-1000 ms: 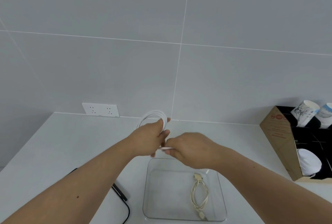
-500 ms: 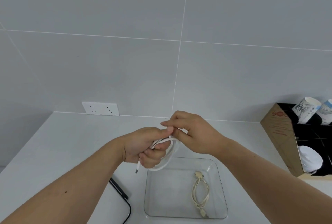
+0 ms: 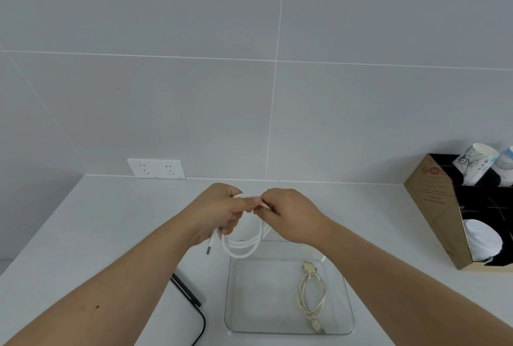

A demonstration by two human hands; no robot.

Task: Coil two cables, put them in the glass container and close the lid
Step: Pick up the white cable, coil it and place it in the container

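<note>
A white cable [image 3: 244, 247] hangs in a coil of loops from both hands, above the far edge of the glass container [image 3: 347, 315]. My left hand [image 3: 219, 212] grips the top of the coil, and a plug end dangles below it. My right hand [image 3: 288, 215] pinches the same cable just to the right, fingertips touching the left hand. A cream coiled cable [image 3: 312, 294] lies inside the container on its right side. The container stands open on the white counter; part of a dark-rimmed lid [image 3: 194, 309] lies to its left, mostly hidden by my left forearm.
A cardboard box [image 3: 435, 218] with black dividers holds paper cups [image 3: 472, 165] at the right. A double wall socket [image 3: 156, 168] sits on the tiled wall at the back of the white counter [image 3: 111, 221].
Both hands have shifted slightly; my right hand came down from above to pinch the cable level with the left. The coil now hangs lower with its loops more open.
</note>
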